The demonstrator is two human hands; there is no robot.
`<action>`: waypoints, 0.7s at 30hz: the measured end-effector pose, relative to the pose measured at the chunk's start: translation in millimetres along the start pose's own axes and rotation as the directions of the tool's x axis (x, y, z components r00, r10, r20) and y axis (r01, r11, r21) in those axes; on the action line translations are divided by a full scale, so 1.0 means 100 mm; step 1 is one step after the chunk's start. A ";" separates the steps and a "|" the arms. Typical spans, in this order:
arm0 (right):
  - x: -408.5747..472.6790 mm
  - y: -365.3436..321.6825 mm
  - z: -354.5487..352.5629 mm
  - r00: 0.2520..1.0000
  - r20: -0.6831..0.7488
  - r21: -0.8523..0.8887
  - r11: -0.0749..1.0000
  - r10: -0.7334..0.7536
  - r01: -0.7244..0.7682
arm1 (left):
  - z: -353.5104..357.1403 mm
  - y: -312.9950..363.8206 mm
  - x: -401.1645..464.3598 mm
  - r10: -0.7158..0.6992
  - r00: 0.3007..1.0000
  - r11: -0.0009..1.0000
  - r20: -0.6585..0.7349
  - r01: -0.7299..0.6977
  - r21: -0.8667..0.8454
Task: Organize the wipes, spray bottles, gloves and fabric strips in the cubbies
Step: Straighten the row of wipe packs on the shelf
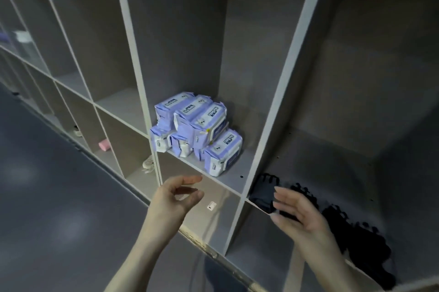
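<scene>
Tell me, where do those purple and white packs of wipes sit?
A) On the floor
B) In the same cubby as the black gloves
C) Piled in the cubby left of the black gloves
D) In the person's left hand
C: the wipes packs are piled in a cubby, with a divider between them and the black gloves on their right; neither hand holds any.

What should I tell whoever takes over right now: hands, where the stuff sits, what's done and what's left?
Left hand: empty, fingers loosely curled, in front of the cubby below the wipes.
Right hand: open, holding nothing, at the front edge of the gloves' cubby.
Wipe packs: piled in the middle cubby, loosely stacked.
Black gloves: lying along the front of the cubby to the right, untidy.
Pink item and a white item: in lower cubbies to the left, too small to identify.
Done: wipes grouped. Left: tidy gloves; no spray bottle can be made out.
</scene>
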State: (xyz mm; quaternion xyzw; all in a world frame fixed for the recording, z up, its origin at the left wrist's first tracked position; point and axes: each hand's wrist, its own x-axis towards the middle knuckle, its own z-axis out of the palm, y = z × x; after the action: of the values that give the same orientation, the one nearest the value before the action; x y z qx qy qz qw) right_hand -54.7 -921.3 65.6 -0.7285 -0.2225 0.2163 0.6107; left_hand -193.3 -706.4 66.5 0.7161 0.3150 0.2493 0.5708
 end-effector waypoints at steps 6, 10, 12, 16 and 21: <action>0.79 -0.12 0.52 0.996 0.077 0.002 0.999 -0.037 0.037 | -0.39 0.02 0.62 0.018 0.996 1.000 -0.088 -0.019 -0.013; 1.28 -0.24 0.80 0.990 0.134 -0.031 0.998 -0.047 0.052 | -0.52 -0.03 1.06 0.024 0.994 1.000 -0.109 -0.022 0.016; 1.48 -0.25 0.91 0.988 0.152 -0.066 0.997 -0.031 0.041 | -0.58 -0.09 1.28 0.025 0.995 0.999 -0.099 -0.021 0.047; 1.86 -0.28 1.13 0.987 0.162 -0.124 0.991 -0.022 0.042 | -0.75 -0.19 1.82 0.103 0.994 0.980 -0.038 -0.095 0.177; 2.34 -0.18 1.59 0.986 0.156 -0.336 0.936 -0.052 0.103 | -0.99 -0.29 2.62 0.221 0.952 0.862 0.211 -0.292 0.414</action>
State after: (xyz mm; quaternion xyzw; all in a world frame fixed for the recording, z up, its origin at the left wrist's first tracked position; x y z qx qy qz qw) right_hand 39.8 -655.2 47.6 -0.7966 -0.3291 0.2023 0.4649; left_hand -91.6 -443.3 59.8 0.8795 0.2189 0.1884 0.3783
